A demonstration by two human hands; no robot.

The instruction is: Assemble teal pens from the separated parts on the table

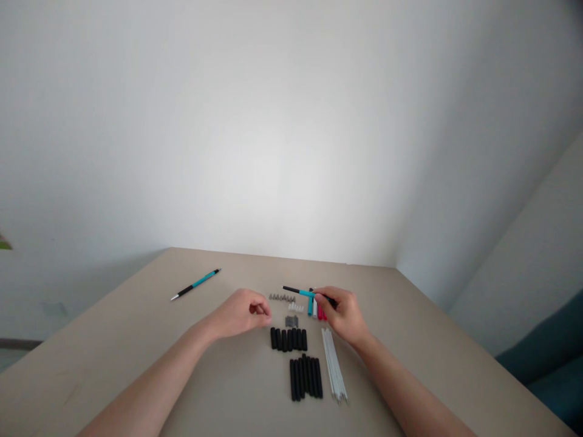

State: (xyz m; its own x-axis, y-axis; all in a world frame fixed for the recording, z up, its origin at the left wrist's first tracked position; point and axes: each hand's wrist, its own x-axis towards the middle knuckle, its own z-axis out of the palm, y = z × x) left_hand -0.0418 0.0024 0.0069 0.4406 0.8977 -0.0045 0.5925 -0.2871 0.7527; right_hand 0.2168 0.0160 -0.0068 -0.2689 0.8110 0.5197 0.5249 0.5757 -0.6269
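My right hand pinches a black-and-turquoise pen body, its free black end pointing left above the table. My left hand hovers left of the small parts, thumb and fingers curled together; whatever they hold, if anything, is hidden. Close by are a row of metal cone tips, clear plastic pieces and small springs. Beneath the right hand lie a turquoise tube, a white one and red ones, partly covered by the fingers.
Short black tubes and longer black tubes lie in rows nearer me. White pen refills lie to their right. A turquoise-and-black pen rests at the table's far left. Behind stands a wall; dark teal fabric hangs at right.
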